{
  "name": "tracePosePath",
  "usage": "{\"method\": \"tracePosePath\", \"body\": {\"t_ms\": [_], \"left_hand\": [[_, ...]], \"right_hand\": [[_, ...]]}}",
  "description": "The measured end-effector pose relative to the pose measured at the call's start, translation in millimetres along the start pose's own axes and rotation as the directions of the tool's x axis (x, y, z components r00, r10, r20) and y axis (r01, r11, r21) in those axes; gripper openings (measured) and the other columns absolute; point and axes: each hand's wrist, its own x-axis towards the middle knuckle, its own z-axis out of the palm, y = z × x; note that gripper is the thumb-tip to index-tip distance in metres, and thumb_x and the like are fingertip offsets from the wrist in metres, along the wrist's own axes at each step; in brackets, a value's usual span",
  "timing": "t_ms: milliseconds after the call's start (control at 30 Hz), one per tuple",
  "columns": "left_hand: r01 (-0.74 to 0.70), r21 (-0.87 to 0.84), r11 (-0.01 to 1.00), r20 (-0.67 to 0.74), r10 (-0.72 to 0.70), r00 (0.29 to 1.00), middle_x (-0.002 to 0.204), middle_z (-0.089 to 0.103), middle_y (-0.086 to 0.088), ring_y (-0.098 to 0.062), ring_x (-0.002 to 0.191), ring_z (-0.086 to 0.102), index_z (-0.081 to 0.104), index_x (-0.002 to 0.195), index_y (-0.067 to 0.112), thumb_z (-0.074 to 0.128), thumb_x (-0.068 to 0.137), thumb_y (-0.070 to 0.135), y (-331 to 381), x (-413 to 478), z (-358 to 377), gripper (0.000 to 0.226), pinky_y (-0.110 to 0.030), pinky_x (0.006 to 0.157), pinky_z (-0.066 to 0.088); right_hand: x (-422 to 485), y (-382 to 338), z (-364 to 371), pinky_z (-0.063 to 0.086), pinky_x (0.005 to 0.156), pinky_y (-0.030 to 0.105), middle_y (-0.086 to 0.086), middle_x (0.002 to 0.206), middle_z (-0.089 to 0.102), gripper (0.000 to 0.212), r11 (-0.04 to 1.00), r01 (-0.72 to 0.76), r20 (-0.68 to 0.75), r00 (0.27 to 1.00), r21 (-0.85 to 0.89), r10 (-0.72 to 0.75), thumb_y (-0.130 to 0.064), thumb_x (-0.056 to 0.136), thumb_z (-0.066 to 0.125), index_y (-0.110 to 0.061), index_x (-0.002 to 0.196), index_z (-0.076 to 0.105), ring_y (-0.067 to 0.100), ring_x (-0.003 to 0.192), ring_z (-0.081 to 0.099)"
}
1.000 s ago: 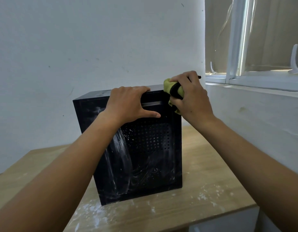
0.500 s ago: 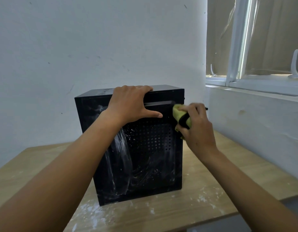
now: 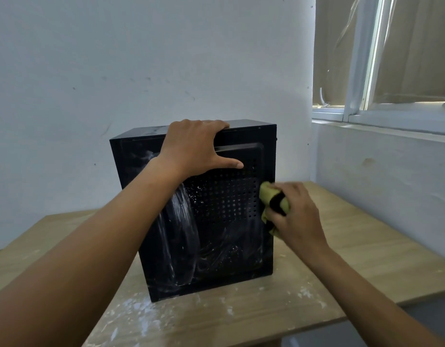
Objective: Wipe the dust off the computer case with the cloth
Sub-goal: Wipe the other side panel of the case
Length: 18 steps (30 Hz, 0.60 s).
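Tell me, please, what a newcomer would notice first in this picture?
The black computer case standing upright in the middle of the wooden table draws the eye first, with white dust streaks smeared over the lower left of its perforated side. The left hand grips its top edge, while the right hand presses a yellow-green cloth to its right edge. More white dust lies on the table before it.

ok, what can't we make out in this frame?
Head view only:
- Case right side and back: turned away from the camera, so any dust there is unknown.
- Cloth: mostly covered by the right hand and blurred, so its contact with the case edge is unclear.
- Left hand fingertips: curled over the case top and hidden behind it.
- Marking on the case top: too small to read.
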Motion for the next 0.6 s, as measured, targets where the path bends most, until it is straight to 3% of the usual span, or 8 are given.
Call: {"method": "tracePosePath", "body": {"t_ms": [100,200,433,600], "left_hand": [[-0.005,0.007,1.000,-0.004,0.006,1.000,0.129,0.064,0.005,-0.024,0.108,0.063,0.045,0.143,0.030,0.048,0.062,0.090,0,0,1,0.100,-0.033,0.080,0.041],[0.000,0.000,1.000,-0.002,0.000,1.000,0.130,0.064,0.005,-0.025,0.109,0.063,0.046,0.142,0.031,0.049,0.061,0.090,-1,1,2,0.101,-0.033,0.080,0.040],[0.001,0.006,1.000,-0.004,-0.001,1.000,0.124,0.067,0.003,-0.026,0.105,0.063,0.046,0.142,0.031,0.049,0.061,0.090,-2,1,3,0.100,-0.033,0.078,0.038],[-0.001,0.027,1.000,0.002,0.001,1.000,0.122,0.067,0.002,-0.027,0.104,0.063,0.045,0.142,0.031,0.048,0.061,0.091,-2,2,4,0.101,-0.032,0.075,0.034]], "right_hand": [[42,-26,-19,0.033,0.072,0.016,0.003,0.103,0.054,0.034,0.994,-0.023,-0.094,0.995,0.108,0.033,-0.018,0.079,0.073,-0.018,0.112,0.064,0.014,0.087,0.050],[77,-51,-32,0.032,0.076,0.017,0.001,0.104,0.052,0.031,0.988,-0.014,-0.163,0.986,0.154,0.040,-0.026,0.083,0.071,-0.022,0.112,0.063,0.011,0.087,0.047],[60,-49,-18,0.032,0.071,0.016,-0.002,0.105,0.046,0.034,0.992,-0.019,-0.153,0.987,0.126,0.038,-0.025,0.084,0.068,-0.022,0.117,0.060,0.010,0.087,0.046],[28,-29,-3,0.032,0.067,-0.002,-0.002,0.106,0.045,0.037,0.991,-0.089,-0.112,0.989,0.102,0.100,-0.019,0.083,0.070,-0.018,0.118,0.059,0.009,0.086,0.045]]}}
